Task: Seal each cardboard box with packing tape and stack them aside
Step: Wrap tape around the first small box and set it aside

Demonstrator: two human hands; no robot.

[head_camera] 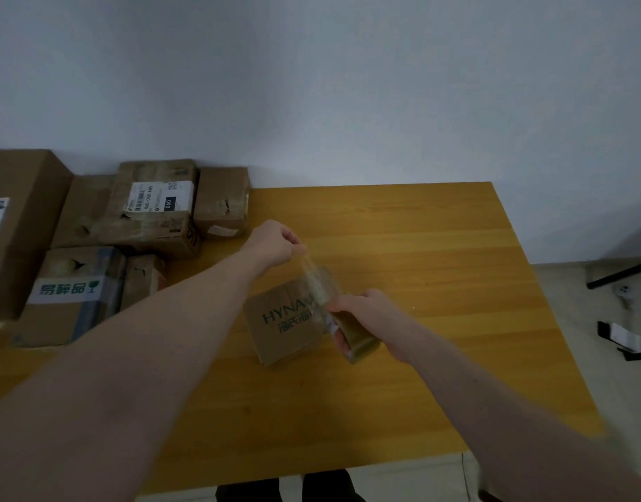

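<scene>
Small cardboard box (281, 326), left hand (275, 240) pinching clear tape strip (313, 280), right hand (362, 313) gripping glossy roll (360, 342)

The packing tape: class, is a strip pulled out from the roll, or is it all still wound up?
Pulled out. The left hand pinches the clear strip away from the roll, which the right hand holds above the box.

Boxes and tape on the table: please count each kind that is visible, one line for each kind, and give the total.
Boxes in the pile at the left: 6, among them the labelled box and the fragile-sticker box
Box being taped: 1, the HYNA box
Tape rolls: 1, the tape roll
Total: 8
</scene>
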